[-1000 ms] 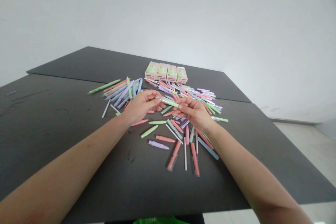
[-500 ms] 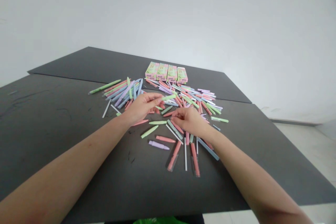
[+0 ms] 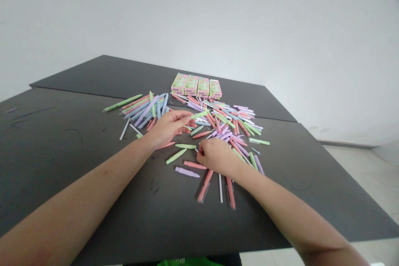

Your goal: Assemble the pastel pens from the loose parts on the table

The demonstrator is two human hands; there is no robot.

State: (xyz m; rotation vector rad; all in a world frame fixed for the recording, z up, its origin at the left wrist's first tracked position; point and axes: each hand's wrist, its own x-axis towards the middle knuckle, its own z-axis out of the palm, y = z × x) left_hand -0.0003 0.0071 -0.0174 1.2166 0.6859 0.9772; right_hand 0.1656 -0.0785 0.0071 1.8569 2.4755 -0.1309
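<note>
Now the right hand (image 3: 215, 154) has left the green pen piece (image 3: 198, 114) and dropped among loose pen parts (image 3: 195, 165), farther from the boxes (image 3: 191, 84); so the piece seems left to the left hand (image 3: 170, 126) alone, fingertips pinching it on the near side of the boxes; the right fingers curl, though I cannot tell whether they hold anything; the boxes show "5", their smaller print unreadable.

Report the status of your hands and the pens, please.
Left hand: holding green pen. Right hand: low among scattered pens, grip hidden. Boxes farther back, untouched.
</note>
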